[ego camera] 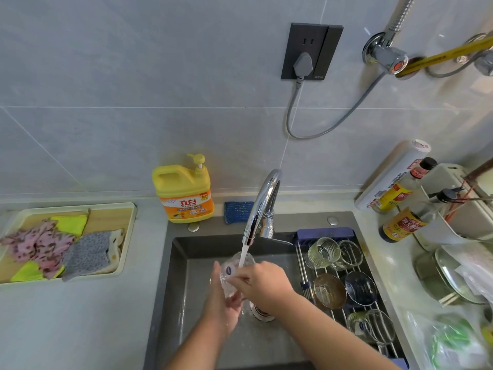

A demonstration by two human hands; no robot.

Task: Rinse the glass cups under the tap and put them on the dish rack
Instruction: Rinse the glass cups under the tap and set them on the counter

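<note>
Glass cup [234, 271]: tilted under the running tap [260, 206], over the middle of the sink [197, 252]. Left hand [222, 303] grasps its base from below. Right hand [264, 285] grips its right side. Dish rack [325, 233], across the sink's right side, holds other cups [324, 252].

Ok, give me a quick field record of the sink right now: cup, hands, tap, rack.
held item: glass cup, over the sink, under the stream
left hand: holds the cup from below
right hand: fingers curled onto the cup's upper side
tap: running, water hits the cup
dish rack: across the sink's right side
on rack: several racked cups, two bowls
step: rinsing; this cup not yet racked
</note>
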